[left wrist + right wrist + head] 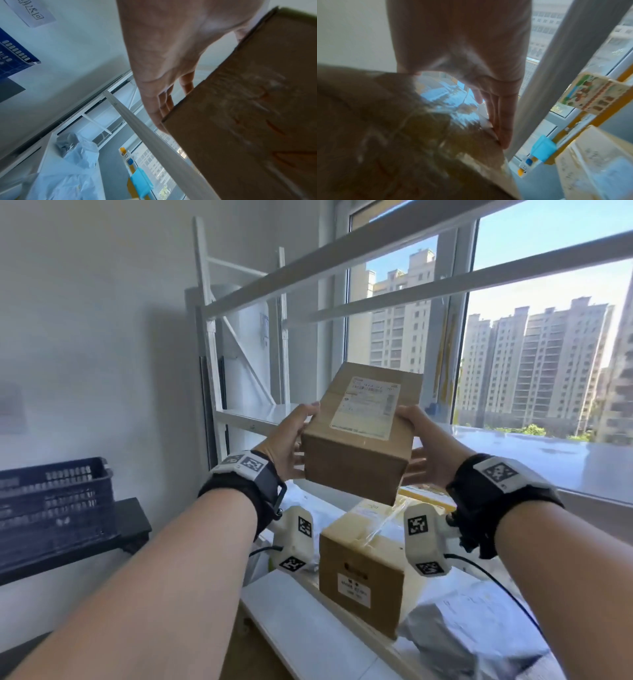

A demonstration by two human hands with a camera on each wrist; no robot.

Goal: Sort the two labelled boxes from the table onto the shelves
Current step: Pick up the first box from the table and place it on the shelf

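Before the white shelf unit (239, 416), a labelled cardboard box (359, 436) is held in the air, label up. Left hand (286, 445) and right hand (431, 446) press its opposite sides, thumbs hooked over its top. Below it, a second labelled box (363, 573) stands on a white surface (308, 638), beside a grey parcel bag (479, 645).

Held box (356, 460): matt brown corrugated cardboard, smooth paper label (364, 409) on top; glossy clear tape is seen along one face in the right wrist view. Second box (361, 570): same matt cardboard, shiny clear tape strip over the top, white paper sticker on front. Shelf frame (212, 313): painted white metal, smooth satin finish. Mailer bags (472, 631): grey-white plastic film, crinkled, slight sheen. Crate (54, 498): dark blue moulded plastic, perforated. Wrist straps (479, 491): black fabric, matt.
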